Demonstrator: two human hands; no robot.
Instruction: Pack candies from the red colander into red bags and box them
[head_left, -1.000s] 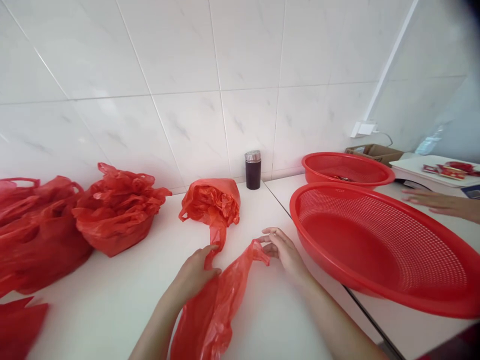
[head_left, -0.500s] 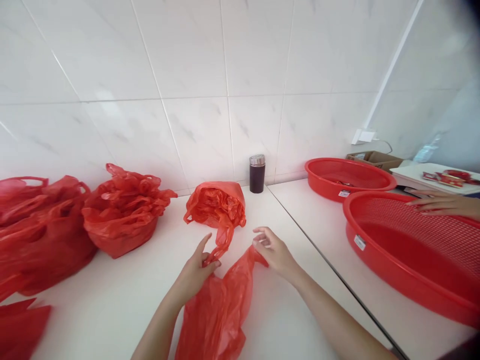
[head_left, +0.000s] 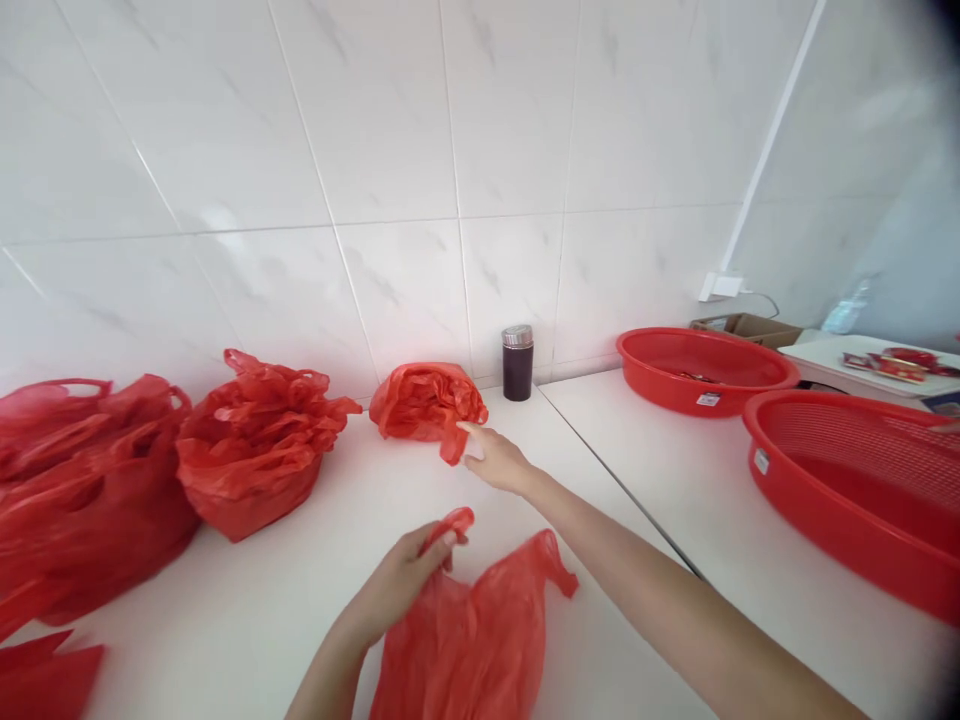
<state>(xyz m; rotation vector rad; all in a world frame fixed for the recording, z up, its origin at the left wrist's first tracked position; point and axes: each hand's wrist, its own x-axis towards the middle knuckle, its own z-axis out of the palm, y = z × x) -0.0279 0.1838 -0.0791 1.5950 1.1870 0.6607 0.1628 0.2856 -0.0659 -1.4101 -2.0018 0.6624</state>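
Note:
A thin red plastic bag (head_left: 472, 650) hangs at the front middle, one handle loop pinched in my closed left hand (head_left: 405, 580). Its other handle (head_left: 555, 565) hangs loose to the right. Farther back, my right hand (head_left: 496, 460) is closed on a strip of red plastic (head_left: 452, 442). That strip comes out of a red bag stuffed with crumpled bags (head_left: 424, 395), lying by the wall.
To the left stand two full red bags (head_left: 90, 490) (head_left: 255, 450). A dark shaker with a metal lid (head_left: 517, 362) is near the wall. At right are a red basin (head_left: 705, 370), a large red basket (head_left: 847, 500) and a white tray (head_left: 825, 345) with red packets.
My right hand has left the front bag's right handle and reached back to the stuffed bag. The large basket has shifted right, and another person's hand has mostly left the view.

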